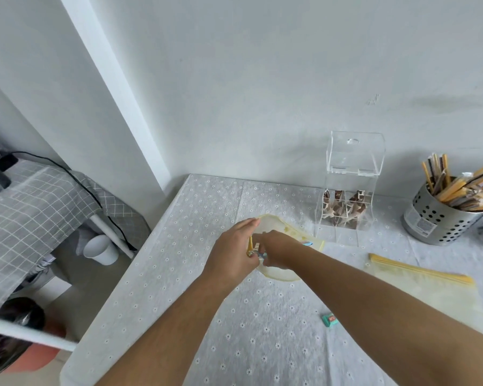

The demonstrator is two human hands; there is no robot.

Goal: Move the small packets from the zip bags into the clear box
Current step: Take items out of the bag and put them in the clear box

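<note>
Loose packet [329,320]: on the tabletop [262,344], nearer than my right hand [279,249]; print unreadable.
Hands: left hand [234,246] grips zip bag [273,222] rim; right pinches a small packet [258,254] at its mouth.
Handling: light, slick, I judge; bag limp, hold its stiff rim.
Clear box [349,190]: beyond right hand, lid raised.

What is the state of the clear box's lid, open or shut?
Open: the lid stands raised above the clear box, leaving its top uncovered; brown packets sit inside.

Left hand [233,246], right hand [279,247] adjacent; pinch grips
</note>
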